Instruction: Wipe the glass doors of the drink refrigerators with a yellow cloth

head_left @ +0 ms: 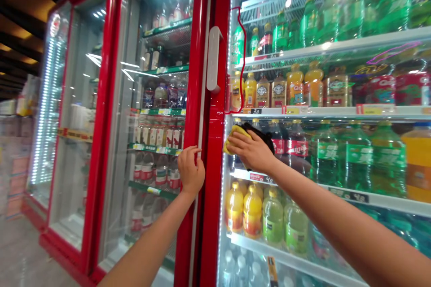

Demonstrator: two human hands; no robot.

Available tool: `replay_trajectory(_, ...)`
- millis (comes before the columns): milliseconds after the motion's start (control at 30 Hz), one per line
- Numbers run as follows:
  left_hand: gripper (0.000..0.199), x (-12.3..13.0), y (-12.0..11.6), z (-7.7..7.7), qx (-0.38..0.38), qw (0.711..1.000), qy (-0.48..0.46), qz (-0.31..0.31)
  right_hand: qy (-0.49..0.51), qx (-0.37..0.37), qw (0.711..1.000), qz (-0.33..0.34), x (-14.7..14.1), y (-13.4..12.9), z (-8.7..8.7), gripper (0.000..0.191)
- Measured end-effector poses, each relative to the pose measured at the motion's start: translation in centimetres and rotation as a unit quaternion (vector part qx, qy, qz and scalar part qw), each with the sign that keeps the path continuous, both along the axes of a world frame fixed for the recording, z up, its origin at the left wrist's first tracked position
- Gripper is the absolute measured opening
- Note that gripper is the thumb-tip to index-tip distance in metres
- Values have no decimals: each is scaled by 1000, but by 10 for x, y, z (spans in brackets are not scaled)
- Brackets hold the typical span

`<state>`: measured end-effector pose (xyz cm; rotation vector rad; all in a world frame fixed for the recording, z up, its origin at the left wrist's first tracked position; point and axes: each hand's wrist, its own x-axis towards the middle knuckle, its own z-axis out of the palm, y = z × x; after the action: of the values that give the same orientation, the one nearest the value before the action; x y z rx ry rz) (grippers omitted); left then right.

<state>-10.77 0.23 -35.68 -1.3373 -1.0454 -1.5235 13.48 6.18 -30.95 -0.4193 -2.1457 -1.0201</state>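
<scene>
By the right hand (253,151), fingers extended, a yellow cloth (239,129) is held against the glass (321,112), leftward, toward the half-curled, seemingly empty left hand (191,169).

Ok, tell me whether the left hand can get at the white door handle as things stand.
Probably yes: the left hand is by the red door frame, below the white handle, appears to hold nothing, and nothing visible stands between them.
</scene>
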Motion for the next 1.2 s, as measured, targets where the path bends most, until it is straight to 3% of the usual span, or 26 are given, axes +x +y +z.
replay_trajectory(100, 27, 6, -8, 6, -22, 999, 23, 22, 95, -4, 995, -29, -24, 0, 23, 45)
replay_trajectory(167, 28, 12, -10, 11, -34, 998, 47, 32, 103, -9, 994, -27, -42, 0, 17, 47)
replay_trajectory(267, 28, 19, -7, 10, -29, 997, 63, 41, 16, -15, 1000, 16, -46, 2, -25, 45)
replay_trajectory(333, 28, 22, -3, 3, -24, 997, 60, 50, -72, -10, 995, 63, -31, 4, -57, 43)
replay_trajectory(400, 28, 24, 4, -6, -27, 996, 63, 57, -107, -13, 990, 90, -9, 5, -73, 41)
replay_trajectory(467, 28, 27, 12, -15, -32, 995, 68, 61, -74, -18, 994, 80, 6, 6, -66, 43)
replay_trajectory(533, 27, 31, 23, -19, -30, 995, 63, 65, 2, -16, 999, 49, 8, 7, -43, 44)
replay_trajectory(600, 26, 35, 34, -20, -18, 996, 47, 68, 49, -15, 998, 27, -5, 8, -22, 46)
replay_trajectory(667, 26, 38, 42, -19, -7, 997, 33, 71, 48, -15, 998, 24, -21, 8, -18, 47)
replay_trajectory(733, 28, 39, 47, -20, -3, 997, 27, 72, 16, -13, 999, 34, -29, 6, -39, 46)
replay_trajectory(800, 33, 38, 50, -23, -8, 997, 33, 66, -32, -6, 998, 51, -18, 4, -77, 45)
replay_trajectory(867, 39, 36, 52, -27, -16, 997, 46, 60, -75, 2, 995, 67, 7, 2, -115, 44)
replay_trajectory(933, 45, 33, 53, -31, -23, 997, 52, 60, -86, 2, 994, 70, 38, 2, -135, 43)
replay_trajectory(967, 46, 31, 53, -32, -27, 996, 54, 64, -74, 0, 995, 64, 52, 2, -135, 43)
replay_trajectory(1033, 48, 27, 52, -36, -36, 995, 58, 74, -21, -2, 999, 41, 70, 2, -115, 44)
replay_trajectory(1200, 54, 24, 40, -47, -116, 986, 60, 100, 141, -22, 989, -32, 61, -2, -10, 49)
